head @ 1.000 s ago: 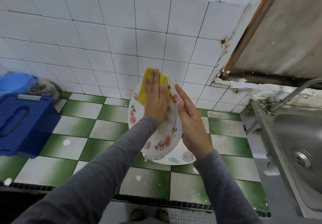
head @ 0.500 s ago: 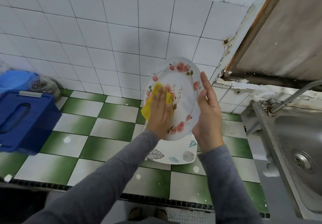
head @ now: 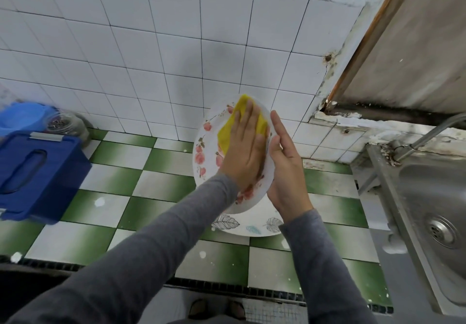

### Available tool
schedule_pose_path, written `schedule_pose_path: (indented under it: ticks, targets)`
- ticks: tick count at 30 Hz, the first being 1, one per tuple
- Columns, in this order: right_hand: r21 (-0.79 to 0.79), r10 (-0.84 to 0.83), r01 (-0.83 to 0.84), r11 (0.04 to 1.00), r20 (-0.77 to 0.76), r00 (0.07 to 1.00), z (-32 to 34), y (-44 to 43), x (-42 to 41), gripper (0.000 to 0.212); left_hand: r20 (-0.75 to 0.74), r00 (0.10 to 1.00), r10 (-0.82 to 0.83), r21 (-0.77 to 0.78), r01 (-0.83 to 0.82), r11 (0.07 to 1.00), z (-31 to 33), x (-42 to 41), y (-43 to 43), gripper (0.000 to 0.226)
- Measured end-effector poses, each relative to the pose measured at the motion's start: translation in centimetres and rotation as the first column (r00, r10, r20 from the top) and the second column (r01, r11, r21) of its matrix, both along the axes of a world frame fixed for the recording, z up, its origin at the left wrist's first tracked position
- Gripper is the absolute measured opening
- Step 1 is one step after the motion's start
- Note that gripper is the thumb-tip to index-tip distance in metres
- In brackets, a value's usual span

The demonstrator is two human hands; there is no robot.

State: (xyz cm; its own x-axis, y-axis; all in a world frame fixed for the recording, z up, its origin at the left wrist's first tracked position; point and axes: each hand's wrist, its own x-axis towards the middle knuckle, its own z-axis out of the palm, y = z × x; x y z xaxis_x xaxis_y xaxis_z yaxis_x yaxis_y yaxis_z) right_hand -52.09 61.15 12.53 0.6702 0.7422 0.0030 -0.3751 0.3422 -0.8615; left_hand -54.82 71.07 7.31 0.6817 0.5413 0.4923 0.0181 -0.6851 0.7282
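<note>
A white plate with pink flowers [head: 201,157] is held tilted, nearly upright, above the green and white tiled counter [head: 164,162]. My left hand [head: 244,154] lies flat on a yellow cloth [head: 227,132] and presses it against the upper face of the plate. My right hand [head: 287,172] grips the plate's right rim, thumb on the front and fingers stretched up along the edge. A second white plate with a leaf pattern [head: 249,225] lies on the counter right under the held one.
A blue plastic box [head: 37,172] with a handle slot stands at the left, with a glass jar [head: 63,122] behind it by the white tiled wall. A steel sink [head: 428,197] with a tap [head: 433,132] fills the right side.
The plate came down from its raised position of half a second ago. My left hand slid the yellow cloth from the plate's lower left up to its upper part.
</note>
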Motion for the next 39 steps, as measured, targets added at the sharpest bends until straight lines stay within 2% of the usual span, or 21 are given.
schedule_pose_path:
  ticks: [3, 8, 10, 14, 18, 21, 25, 29, 31, 36, 39]
  targets:
    - [0.022, 0.031, -0.031, 0.999, -0.021, 0.999, -0.4, 0.0, 0.1, 0.037, 0.020, 0.999, -0.035, 0.053, 0.034, 0.998, -0.5, -0.2, 1.0, 0.059]
    - [-0.071, 0.049, -0.047, 0.996, 0.032, 0.998, -1.0, 0.3, -0.6, 0.037, 0.031, 0.992, 0.119, -0.168, -0.113, 0.979, 0.0, -0.3, 1.9, 0.060]
    - [-0.062, 0.015, -0.013, 0.998, 0.025, 1.000, -1.1, 0.8, -0.4, 0.035, 0.025, 0.998, 0.052, -0.148, -0.047, 0.988, 0.0, -0.7, 0.2, 0.061]
    - [-0.035, -0.076, 0.075, 0.997, -0.017, 0.997, -0.7, 1.0, 0.9, 0.037, 0.002, 0.990, -0.144, 0.000, 0.144, 0.990, -1.9, -2.4, -2.8, 0.055]
    - [0.055, -0.125, 0.130, 0.990, -0.083, 0.989, 0.1, 0.7, 2.0, 0.035, -0.113, 0.965, -0.237, -0.057, 0.232, 0.971, -5.4, -5.1, -2.1, 0.055]
    - [0.099, -0.109, 0.120, 0.988, -0.107, 0.988, 1.0, 0.3, 2.1, 0.035, -0.156, 0.979, -0.132, -0.090, 0.119, 0.989, -7.1, -5.6, 0.1, 0.055]
    - [0.089, -0.068, 0.083, 0.992, -0.164, 0.984, 0.8, -0.3, 1.5, 0.035, -0.239, 0.965, 0.108, -0.148, -0.146, 0.978, -6.6, -3.5, 3.8, 0.068]
    - [0.044, -0.039, 0.047, 0.998, -0.169, 0.985, -0.1, 0.1, 0.2, 0.033, -0.211, 0.952, 0.224, -0.246, -0.273, 0.930, -3.8, -1.2, 5.3, 0.064]
    - [0.009, -0.024, 0.026, 1.000, -0.166, 0.986, -0.7, 0.5, 0.0, 0.033, -0.142, 0.971, 0.194, -0.209, -0.221, 0.952, -2.5, -0.4, 4.4, 0.062]
    - [-0.064, -0.026, 0.018, 0.998, -0.135, 0.991, -1.7, 0.6, 0.6, 0.037, -0.041, 0.999, -0.034, 0.000, 0.034, 0.999, -2.6, -0.5, 0.5, 0.056]
    - [-0.026, 0.003, -0.008, 1.000, -0.175, 0.985, -1.7, -0.1, 0.7, 0.036, -0.073, 0.997, -0.029, 0.100, 0.037, 0.994, -3.7, -0.7, 2.9, 0.056]
